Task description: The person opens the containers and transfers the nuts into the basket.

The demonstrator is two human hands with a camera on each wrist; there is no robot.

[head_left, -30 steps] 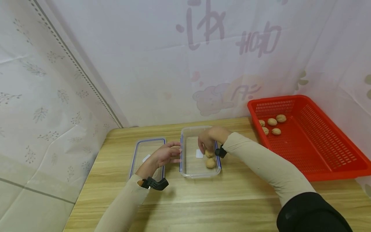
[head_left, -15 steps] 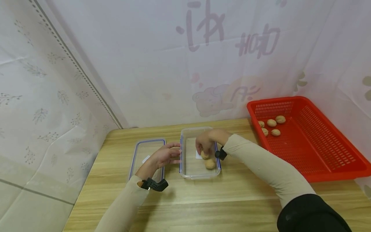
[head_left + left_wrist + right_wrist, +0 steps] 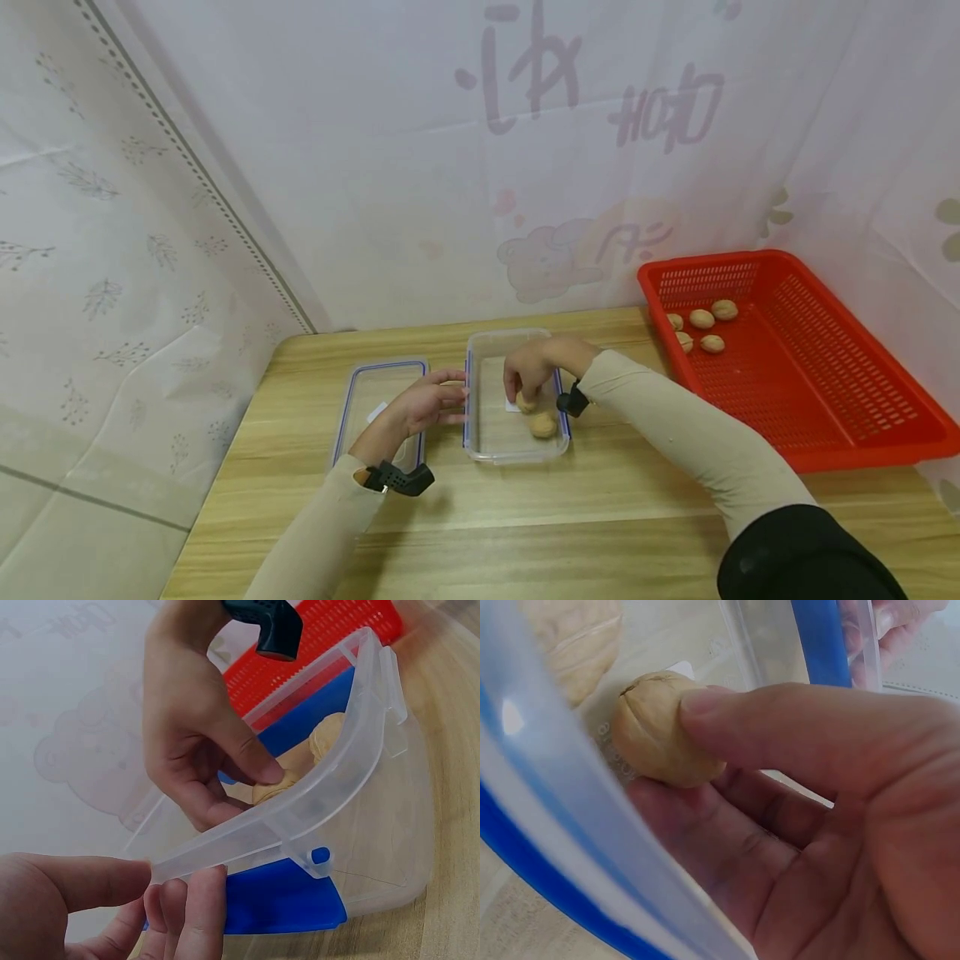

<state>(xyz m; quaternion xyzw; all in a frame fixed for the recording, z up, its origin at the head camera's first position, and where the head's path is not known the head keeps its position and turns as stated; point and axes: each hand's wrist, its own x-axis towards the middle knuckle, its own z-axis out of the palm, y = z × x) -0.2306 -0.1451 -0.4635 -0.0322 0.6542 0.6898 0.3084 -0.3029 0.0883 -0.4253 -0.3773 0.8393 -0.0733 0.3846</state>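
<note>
A clear plastic food container (image 3: pixel 483 437) with blue clips stands on the wooden table. Its left rim is touched by my left hand (image 3: pixel 429 402), fingertips and thumb at the outer side; in the left wrist view these fingertips (image 3: pixel 204 907) overlap the blue clip (image 3: pixel 281 900). Inside the container, my right hand (image 3: pixel 536 367) pinches a walnut (image 3: pixel 660 731) between thumb and fingers, low over the container's floor. Another walnut (image 3: pixel 543 425) lies just in front of it, near the right wall.
A clear lid (image 3: pixel 360 392) with a blue seal lies left of the container, partly under my left hand. At the right, a red plastic basket (image 3: pixel 847 342) holds several walnuts (image 3: pixel 702 319) at its left end. A printed curtain (image 3: pixel 420 208) hangs behind the table.
My right hand has shifted slightly left inside the container with the walnut, away from the right wall. The left hand stays at the left rim.
</note>
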